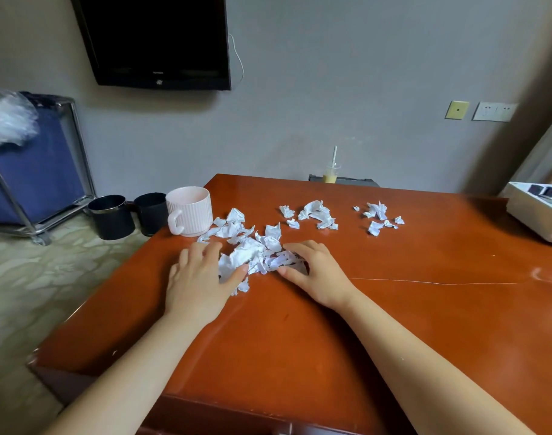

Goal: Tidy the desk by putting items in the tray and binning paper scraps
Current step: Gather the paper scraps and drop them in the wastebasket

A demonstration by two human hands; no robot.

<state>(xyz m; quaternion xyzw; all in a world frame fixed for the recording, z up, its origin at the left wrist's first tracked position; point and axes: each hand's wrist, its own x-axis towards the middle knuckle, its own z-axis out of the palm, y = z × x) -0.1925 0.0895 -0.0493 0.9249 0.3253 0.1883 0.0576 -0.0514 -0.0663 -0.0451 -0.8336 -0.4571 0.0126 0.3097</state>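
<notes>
- Paper scraps (256,254): main pile on the desk (394,309), between both hands.
- Left hand (199,274): fingers spread and nearly straight, pressing the pile's left edge.
- Right hand (312,274): fingers curved over the pile's right edge; whether it grips cannot be told.
- Pink mug (190,211): just beside the pile, far-left.
- Loose scrap clusters (318,213): farther back, apart.
- White box (538,211): right edge.
- Two dark bins (111,216): on the floor, left.

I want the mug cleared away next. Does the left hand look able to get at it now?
Probably yes: the mug stands just beyond the left hand, with only a few loose paper scraps lying between them.
</notes>
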